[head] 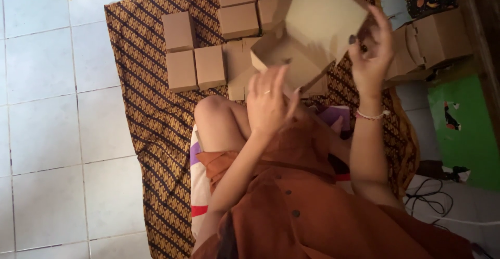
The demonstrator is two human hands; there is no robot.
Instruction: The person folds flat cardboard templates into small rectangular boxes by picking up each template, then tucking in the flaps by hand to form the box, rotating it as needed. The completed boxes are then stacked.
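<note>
I hold a brown cardboard box (312, 24) up in front of me, partly folded with its flaps open. My left hand (270, 100), with a ring on one finger, grips the box's lower edge. My right hand (371, 56), with a beaded bracelet at the wrist, holds the box's right side, fingers spread along the flap. Below the box are my bent knee (216, 116) and rust-brown dress (312, 207).
Several closed brown boxes (195, 51) stand in rows on a brown patterned cloth (146, 113) spread over white floor tiles (47, 134). More folded boxes (432, 40) pile at the right. A green surface (463, 129) and cables (432, 196) lie at the right edge.
</note>
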